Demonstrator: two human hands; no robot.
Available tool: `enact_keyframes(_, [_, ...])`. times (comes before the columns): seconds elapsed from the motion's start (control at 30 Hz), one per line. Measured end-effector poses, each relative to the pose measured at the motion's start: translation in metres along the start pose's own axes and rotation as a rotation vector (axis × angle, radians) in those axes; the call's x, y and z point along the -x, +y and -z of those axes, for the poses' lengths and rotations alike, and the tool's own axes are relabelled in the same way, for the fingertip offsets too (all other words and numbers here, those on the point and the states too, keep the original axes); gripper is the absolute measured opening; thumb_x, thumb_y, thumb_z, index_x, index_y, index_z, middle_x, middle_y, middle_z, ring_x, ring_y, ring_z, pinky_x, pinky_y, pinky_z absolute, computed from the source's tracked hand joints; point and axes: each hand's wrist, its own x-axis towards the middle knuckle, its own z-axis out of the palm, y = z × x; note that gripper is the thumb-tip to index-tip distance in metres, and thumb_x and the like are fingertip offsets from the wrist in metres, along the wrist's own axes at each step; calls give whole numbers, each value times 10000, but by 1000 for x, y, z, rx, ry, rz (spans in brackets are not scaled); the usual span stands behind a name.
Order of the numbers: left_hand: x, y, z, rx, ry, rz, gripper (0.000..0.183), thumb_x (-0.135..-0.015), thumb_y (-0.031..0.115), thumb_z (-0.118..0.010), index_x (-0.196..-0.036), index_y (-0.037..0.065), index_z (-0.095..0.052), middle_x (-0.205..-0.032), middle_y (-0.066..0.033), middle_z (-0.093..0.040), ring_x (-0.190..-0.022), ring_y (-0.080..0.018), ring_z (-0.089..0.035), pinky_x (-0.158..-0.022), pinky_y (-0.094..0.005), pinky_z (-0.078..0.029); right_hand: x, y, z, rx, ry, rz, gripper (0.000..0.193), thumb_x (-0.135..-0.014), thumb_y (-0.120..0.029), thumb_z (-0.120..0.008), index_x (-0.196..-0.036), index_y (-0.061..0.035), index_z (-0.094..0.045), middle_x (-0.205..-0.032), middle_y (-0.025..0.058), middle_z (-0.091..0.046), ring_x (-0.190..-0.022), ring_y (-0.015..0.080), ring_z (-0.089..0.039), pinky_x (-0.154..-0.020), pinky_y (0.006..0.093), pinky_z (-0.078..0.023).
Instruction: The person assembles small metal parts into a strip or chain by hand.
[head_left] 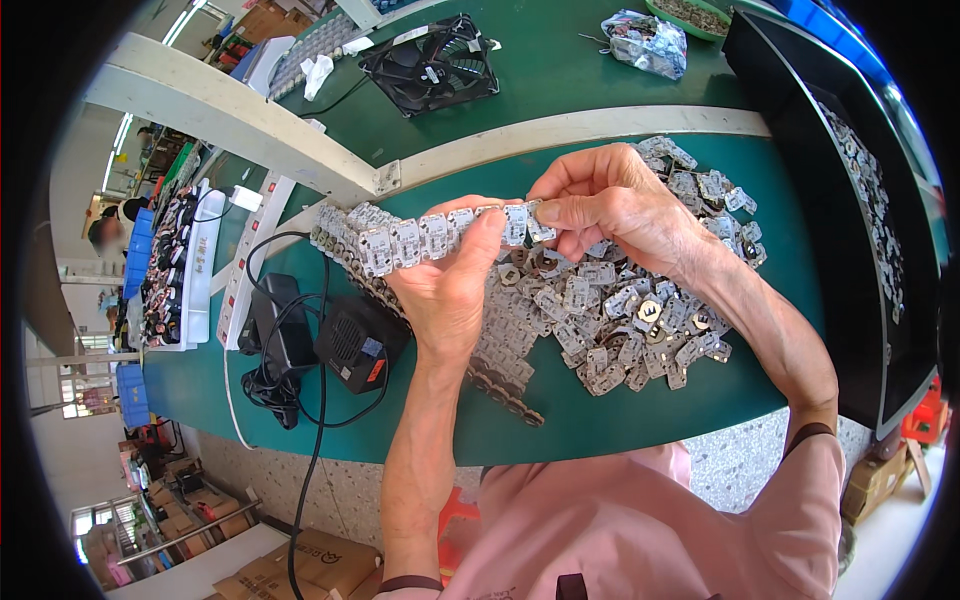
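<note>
Pink shirt (pixel 620 520) nearest, over the green bench (pixel 590 428) the left hand (pixel 450 285) clasps a grey module row (pixel 405 243), likely light, rigid, safest held by its edges, right hand (pixel 612 205) pinching the end module (pixel 539 230).

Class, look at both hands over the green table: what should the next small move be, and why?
Probably the right hand should press the end grey module flush with the row of grey modules. It pinches that module at the row's right end, while the left hand supports the row; whether the module is seated is unclear.
</note>
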Motion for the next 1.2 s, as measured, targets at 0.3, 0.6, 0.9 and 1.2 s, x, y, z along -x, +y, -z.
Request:
enact_keyframes(0.3, [-7, 2, 6, 205, 54, 176, 145, -812, 60, -645, -924, -30, -629, -864, -102, -644, -749, -163, -620, -664, -311, -529, 1, 0, -3, -45, 21, 12, 192, -791, -117, -697, -912, 17, -630, -730, 65, -644, -581, 107, -620, -559, 212, -529])
enact_keyframes(0.6, [-4, -1, 11, 158, 1, 166, 139, -851, 50, -597, -961, -35, -605, -893, -113, -629, -769, -191, -636, -669, -326, -566, 4, -3, -7, -50, 35, 4, 200, -791, -120, -696, -907, 26, -624, -722, 69, -638, -572, 115, -621, -556, 219, -530])
enact_keyframes(0.9, [-1, -1, 10, 150, -65, 119, 118, -845, 27, -596, -948, -30, -600, -886, -105, -621, -766, -186, -621, -668, -345, -543, 4, -4, -6, -70, 57, -35, 168, -783, -77, -678, -892, 36, -621, -712, 71, -635, -551, 115, -610, -540, 223, -522])
enact_keyframes(1.2, [-6, -2, 20, 77, -4, 108, 86, -833, 64, -620, -815, -19, -609, -786, -90, -623, -702, -168, -607, -636, -316, -510, 6, -3, -12, 32, 30, 56, 182, -794, -96, -681, -903, 36, -620, -731, 82, -640, -608, 128, -627, -574, 241, -539])
